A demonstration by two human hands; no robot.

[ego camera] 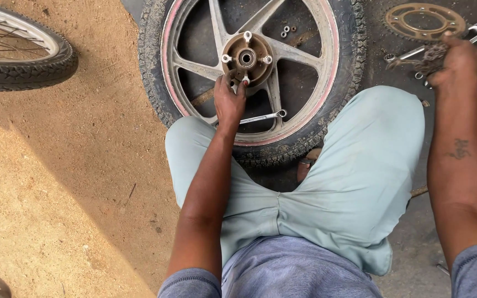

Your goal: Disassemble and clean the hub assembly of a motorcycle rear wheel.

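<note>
My left hand [229, 102] pinches a stud on the rusty brown wheel hub [247, 58]; keep it straight; my right hand [455, 58] grips a greasy chain [426, 59] at the ground's far right edge.

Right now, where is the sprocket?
In the head view the sprocket lies flat on the dark ground at the upper right, beside the wheel and just above the right hand, with wrenches close by.

Two wheels [249, 72], one sprocket [425, 21]
</note>
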